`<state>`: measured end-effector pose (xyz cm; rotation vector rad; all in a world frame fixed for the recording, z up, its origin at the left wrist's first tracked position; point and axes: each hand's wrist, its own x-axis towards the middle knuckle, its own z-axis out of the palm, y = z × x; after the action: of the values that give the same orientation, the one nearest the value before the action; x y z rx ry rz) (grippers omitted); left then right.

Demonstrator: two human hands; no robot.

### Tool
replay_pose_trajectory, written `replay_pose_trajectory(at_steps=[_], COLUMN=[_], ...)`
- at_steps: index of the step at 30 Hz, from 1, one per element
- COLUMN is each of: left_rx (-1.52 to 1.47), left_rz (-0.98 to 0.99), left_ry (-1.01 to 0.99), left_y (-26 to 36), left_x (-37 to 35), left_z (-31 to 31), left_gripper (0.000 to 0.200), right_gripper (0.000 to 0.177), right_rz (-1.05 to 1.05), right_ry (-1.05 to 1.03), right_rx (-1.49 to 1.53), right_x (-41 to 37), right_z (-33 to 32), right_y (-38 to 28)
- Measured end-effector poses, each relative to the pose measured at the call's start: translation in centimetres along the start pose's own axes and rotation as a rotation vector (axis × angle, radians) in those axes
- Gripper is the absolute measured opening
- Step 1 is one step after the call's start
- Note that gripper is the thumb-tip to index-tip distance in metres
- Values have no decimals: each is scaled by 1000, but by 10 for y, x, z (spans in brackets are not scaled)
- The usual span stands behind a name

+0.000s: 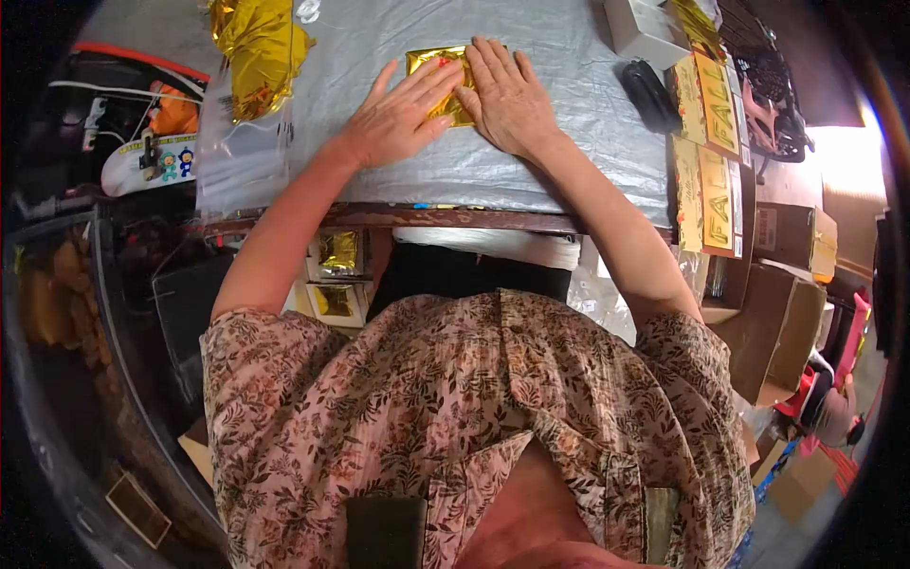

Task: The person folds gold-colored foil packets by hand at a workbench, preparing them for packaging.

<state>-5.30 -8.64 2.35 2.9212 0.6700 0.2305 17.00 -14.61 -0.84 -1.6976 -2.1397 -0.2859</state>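
Note:
A shiny gold foil packet [461,113] lies flat on the grey sheet covering the table [379,182], partly hidden beneath my hands. My left hand [403,116] rests across its left side with fingers stretched out and the thumb apart. A small red spot shows near those fingertips. My right hand [512,104] lies flat over the packet's right part, fingers extended towards its far edge. The two hands meet near the middle of the packet, and neither grips anything.
Crumpled gold foil [261,52] and clear plastic bags [242,161] lie at the table's left. On the right are a black oblong case [650,97], a white box [646,33] and printed cartons [718,204]. Brown cardboard boxes [773,322] stand beside the table.

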Motion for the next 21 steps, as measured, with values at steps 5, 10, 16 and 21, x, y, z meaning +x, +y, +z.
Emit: replay_pose_trajectory(at_steps=[5,10,16,21], left_rx=[-13,131,77,89], left_rz=[-165,-225,-207,-183], left_ry=[163,112,116,129], left_y=[-5,1,-4,-12], left_x=[1,-2,-1,2], left_z=[11,12,11,14], left_gripper=[71,75,78,78], right_gripper=[64,66,62,54], right_rz=[5,33,25,270], right_ry=[-2,-21,-55,42], right_rx=[16,50,85,535], right_x=[-1,0,1,-16], right_z=[3,3,4,-35], right_y=[-1,0,5,46])
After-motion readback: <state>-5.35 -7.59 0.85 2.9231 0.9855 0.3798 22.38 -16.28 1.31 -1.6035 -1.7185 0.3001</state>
